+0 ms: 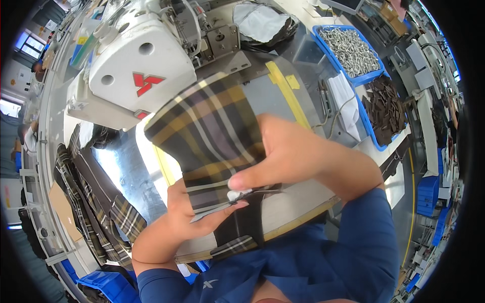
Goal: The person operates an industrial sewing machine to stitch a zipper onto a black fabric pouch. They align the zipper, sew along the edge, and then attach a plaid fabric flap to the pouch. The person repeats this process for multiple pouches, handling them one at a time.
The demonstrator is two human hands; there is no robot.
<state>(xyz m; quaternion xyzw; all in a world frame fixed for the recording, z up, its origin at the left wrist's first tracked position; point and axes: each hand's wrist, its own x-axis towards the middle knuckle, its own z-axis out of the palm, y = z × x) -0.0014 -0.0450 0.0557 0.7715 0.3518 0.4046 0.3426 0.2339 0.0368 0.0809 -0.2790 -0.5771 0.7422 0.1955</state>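
Note:
A piece of plaid fabric point(217, 126), dark with mustard, grey and pale stripes, is held tilted up in front of me. My right hand point(280, 151) grips its right side, thumb pressed on the near face. Closed on its lower left edge is my left hand point(189, 214), thumb stretched along the lower border. Between the two thumbs shows a small white bit point(238, 194), which I cannot make out. Under the hands a dark fabric strip point(240, 222) with a plaid end lies over the table's near edge. The fabric hides part of the table behind it.
A white sewing machine point(136, 65) stands just beyond the fabric at the left. More plaid pieces point(96, 202) hang at the left. At the far right, a blue tray point(364, 78) holds metal hardware and brown tabs. Scissors-like tools point(324, 96) and white paper point(344, 106) lie beside it.

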